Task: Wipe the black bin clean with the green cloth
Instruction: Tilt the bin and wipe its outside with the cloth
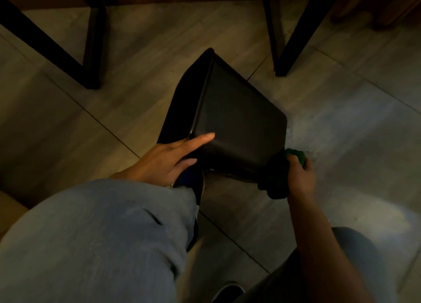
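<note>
1. Your left hand (167, 160), fingers straight, steadies the tilted black bin (237, 120) on the tiled floor (341, 120);
2. your right hand (299, 176) clutches the green cloth (279, 177) against the bin's near right corner.

- A grey tiled floor (127, 59) with thin dark grout lines carries everything here.
- The black bin (239, 125) rests on it, tipped so that one flat side faces up.
- Black furniture legs (91, 52) stand on the tiles beyond the bin, left and right.
- A dark shoe (193, 184) stands just beside the bin's near edge.
</note>
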The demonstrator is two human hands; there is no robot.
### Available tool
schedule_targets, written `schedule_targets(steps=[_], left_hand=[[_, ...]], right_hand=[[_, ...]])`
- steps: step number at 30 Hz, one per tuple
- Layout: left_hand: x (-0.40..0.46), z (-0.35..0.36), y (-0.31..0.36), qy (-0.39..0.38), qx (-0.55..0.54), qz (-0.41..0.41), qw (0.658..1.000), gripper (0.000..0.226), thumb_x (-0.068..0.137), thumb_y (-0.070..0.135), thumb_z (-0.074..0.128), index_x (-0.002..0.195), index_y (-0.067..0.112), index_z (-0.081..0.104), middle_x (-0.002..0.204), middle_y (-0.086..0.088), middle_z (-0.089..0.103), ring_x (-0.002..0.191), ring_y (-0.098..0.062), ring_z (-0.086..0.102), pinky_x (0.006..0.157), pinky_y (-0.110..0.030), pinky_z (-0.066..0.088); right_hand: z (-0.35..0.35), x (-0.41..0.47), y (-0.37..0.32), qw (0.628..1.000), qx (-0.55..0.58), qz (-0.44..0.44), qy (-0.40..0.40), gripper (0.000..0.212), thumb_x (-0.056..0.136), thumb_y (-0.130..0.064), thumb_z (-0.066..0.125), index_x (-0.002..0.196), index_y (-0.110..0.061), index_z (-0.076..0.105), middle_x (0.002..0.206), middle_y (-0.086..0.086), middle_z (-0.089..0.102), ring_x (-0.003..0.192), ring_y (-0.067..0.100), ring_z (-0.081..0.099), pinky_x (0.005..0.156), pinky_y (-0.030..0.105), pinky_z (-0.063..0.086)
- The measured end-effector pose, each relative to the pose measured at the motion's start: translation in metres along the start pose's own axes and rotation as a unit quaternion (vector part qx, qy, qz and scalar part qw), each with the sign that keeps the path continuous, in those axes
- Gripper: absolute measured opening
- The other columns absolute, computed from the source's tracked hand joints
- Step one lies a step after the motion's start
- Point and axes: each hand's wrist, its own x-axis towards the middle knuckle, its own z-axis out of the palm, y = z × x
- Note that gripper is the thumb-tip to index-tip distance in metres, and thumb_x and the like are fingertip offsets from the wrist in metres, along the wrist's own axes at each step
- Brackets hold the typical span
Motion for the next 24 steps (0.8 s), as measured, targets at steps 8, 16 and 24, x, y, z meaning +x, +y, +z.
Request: schedule_targets(steps=[8, 16, 24], left_hand=[[0.051, -0.068, 0.041, 0.120, -0.079, 0.082, 0.986, 0.063, 0.098, 0.009, 0.059, 0.152, 0.017, 0.027, 0.152, 0.021, 0.028, 0.140, 0.013, 0.031, 0.113, -0.011, 0.029], [0.099, -0.067, 0.038, 0.118, -0.153, -0.031, 0.981, 0.053, 0.100, 0.011, 0.056, 0.148, 0.028, 0.040, 0.146, 0.009, 0.046, 0.136, -0.006, 0.043, 0.116, -0.023, 0.032], [0.111, -0.048, 0.038, 0.082, -0.255, -0.084, 0.960, 0.069, 0.093, 0.021, 0.068, 0.153, 0.030, 0.034, 0.154, 0.017, 0.034, 0.138, -0.023, 0.048, 0.115, -0.051, 0.039]], right_hand=[[-0.027, -0.018, -0.045, 0.981, 0.190, -0.038, 0.007, 0.025, 0.099, -0.028, 0.063, 0.123, -0.031, 0.068, 0.113, -0.004, 0.071, 0.101, 0.015, 0.072, 0.081, 0.031, 0.059], [-0.045, -0.021, -0.050, 0.979, 0.201, -0.040, -0.007, 0.034, 0.099, -0.031, 0.063, 0.133, -0.026, 0.064, 0.113, -0.004, 0.071, 0.099, 0.014, 0.071, 0.075, 0.028, 0.057], [-0.048, -0.017, -0.039, 0.988, 0.127, -0.075, 0.036, 0.030, 0.098, -0.027, 0.064, 0.129, -0.028, 0.061, 0.105, -0.010, 0.065, 0.096, 0.011, 0.067, 0.090, 0.038, 0.056]])
